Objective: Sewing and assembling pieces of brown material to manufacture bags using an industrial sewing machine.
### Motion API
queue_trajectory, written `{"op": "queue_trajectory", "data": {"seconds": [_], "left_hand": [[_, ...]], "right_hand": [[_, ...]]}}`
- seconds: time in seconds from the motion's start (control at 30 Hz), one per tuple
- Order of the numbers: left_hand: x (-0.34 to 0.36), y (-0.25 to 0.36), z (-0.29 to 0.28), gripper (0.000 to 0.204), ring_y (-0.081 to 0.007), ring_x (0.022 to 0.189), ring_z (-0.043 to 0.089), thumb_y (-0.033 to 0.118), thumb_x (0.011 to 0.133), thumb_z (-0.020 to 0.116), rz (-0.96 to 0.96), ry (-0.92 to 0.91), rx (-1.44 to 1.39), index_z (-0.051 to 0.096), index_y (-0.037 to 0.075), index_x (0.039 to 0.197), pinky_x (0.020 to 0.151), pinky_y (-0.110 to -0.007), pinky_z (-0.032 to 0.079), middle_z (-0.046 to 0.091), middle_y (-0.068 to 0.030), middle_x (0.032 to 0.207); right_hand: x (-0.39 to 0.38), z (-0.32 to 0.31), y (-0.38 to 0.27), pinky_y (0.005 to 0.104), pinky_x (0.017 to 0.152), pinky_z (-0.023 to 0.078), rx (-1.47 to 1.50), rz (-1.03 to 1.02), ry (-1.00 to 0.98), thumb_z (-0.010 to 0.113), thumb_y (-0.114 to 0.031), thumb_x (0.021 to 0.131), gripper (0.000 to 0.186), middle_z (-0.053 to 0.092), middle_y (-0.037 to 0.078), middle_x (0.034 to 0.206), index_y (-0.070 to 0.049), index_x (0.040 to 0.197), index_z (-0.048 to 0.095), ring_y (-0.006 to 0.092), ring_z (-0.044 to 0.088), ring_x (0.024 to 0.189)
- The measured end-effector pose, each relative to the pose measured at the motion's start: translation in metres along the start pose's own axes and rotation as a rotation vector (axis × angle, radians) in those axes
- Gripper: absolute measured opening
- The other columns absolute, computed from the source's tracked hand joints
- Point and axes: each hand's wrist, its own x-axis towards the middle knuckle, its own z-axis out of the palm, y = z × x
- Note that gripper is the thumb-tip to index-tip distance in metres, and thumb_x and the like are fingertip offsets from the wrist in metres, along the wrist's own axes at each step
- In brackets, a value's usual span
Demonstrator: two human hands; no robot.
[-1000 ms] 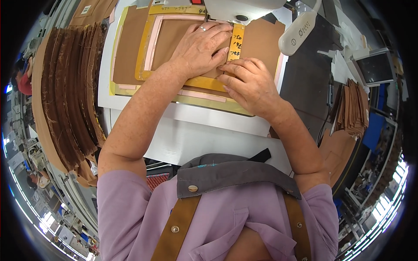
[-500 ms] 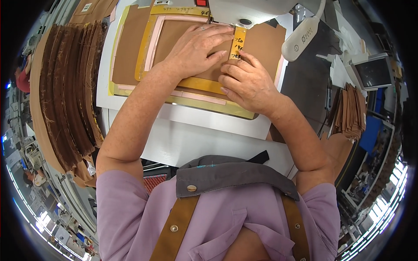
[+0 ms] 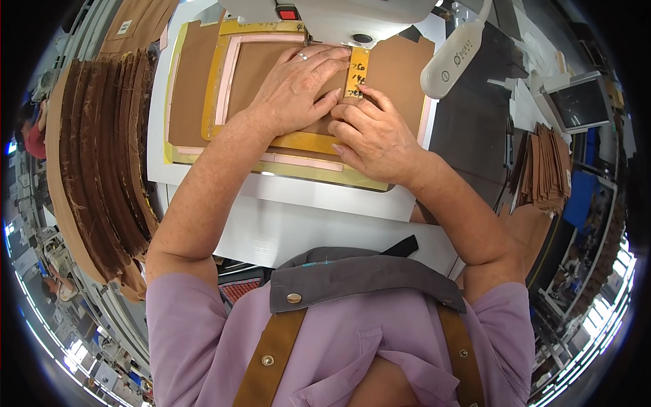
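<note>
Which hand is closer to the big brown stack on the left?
Left. The left hand is right of the brown stack; the right hand is even farther right.

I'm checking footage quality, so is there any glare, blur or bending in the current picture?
Head view: bright lights glare along the lower right rim, in a bent line; head view: black corners; head view: left hand and right hand look sharp, no obvious blur.

One yellow frame (image 3: 306,142), one red button (image 3: 288,13), one screen (image 3: 578,105), two brown straps (image 3: 279,342) and two fanned stacks (image 3: 107,163) show.
</note>
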Motion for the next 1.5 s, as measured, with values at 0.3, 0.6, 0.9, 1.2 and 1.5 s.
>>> {"op": "queue_trajectory", "data": {"seconds": [0.3, 0.6, 0.9, 1.2, 1.5], "left_hand": [[0.001, -0.001, 0.000, 0.045, -0.0244, 0.137, 0.050, 0.022, 0.091, 0.065, 0.032, 0.022, 0.047, 0.059, 0.011, 0.134, 0.116, -0.044, 0.036, 0.058, -0.0035, 0.145], [0.002, 0.000, 0.000, 0.044, -0.0287, 0.134, 0.053, 0.015, 0.087, 0.070, 0.028, 0.052, -0.054, 0.066, 0.009, 0.130, 0.113, -0.045, 0.042, 0.059, -0.0058, 0.143], [0.003, 0.000, 0.001, 0.045, -0.0297, 0.133, 0.054, 0.013, 0.086, 0.070, 0.032, 0.055, -0.035, 0.066, 0.008, 0.130, 0.113, -0.044, 0.043, 0.060, -0.0076, 0.142], [0.005, 0.001, 0.001, 0.044, -0.0290, 0.132, 0.054, 0.020, 0.091, 0.068, -0.031, 0.018, -0.073, 0.066, 0.010, 0.134, 0.112, -0.044, 0.043, 0.059, -0.0077, 0.142], [-0.005, 0.010, -0.016, 0.042, -0.0237, 0.124, 0.059, 0.026, 0.091, 0.070, 0.041, 0.061, 0.171, 0.069, 0.016, 0.131, 0.110, -0.047, 0.039, 0.064, -0.0047, 0.134]], "right_hand": [[0.000, 0.002, 0.001, 0.0490, 0.114, 0.040, -0.012, -0.013, 0.022, 0.076, -0.023, 0.082, 0.020, 0.061, 0.002, 0.107, -0.013, 0.096, 0.065, 0.0201, 0.059, 0.112], [-0.002, 0.005, 0.003, 0.0504, 0.113, 0.041, 0.051, -0.018, 0.068, 0.077, -0.023, 0.082, 0.019, 0.060, 0.002, 0.109, -0.014, 0.095, 0.066, 0.0194, 0.059, 0.112], [-0.003, 0.006, 0.004, 0.0502, 0.113, 0.041, 0.044, -0.020, 0.072, 0.077, -0.023, 0.082, 0.018, 0.061, 0.002, 0.108, -0.014, 0.094, 0.066, 0.0187, 0.059, 0.112], [-0.002, 0.004, 0.007, 0.0498, 0.115, 0.039, 0.041, -0.027, 0.093, 0.076, -0.024, 0.083, 0.017, 0.061, 0.002, 0.108, -0.014, 0.095, 0.067, 0.0194, 0.058, 0.115], [-0.002, 0.002, 0.014, 0.0461, 0.099, 0.043, 0.015, 0.071, 0.081, 0.078, -0.024, 0.084, 0.020, 0.062, 0.004, 0.112, -0.016, 0.100, 0.070, 0.0253, 0.059, 0.110]]}}
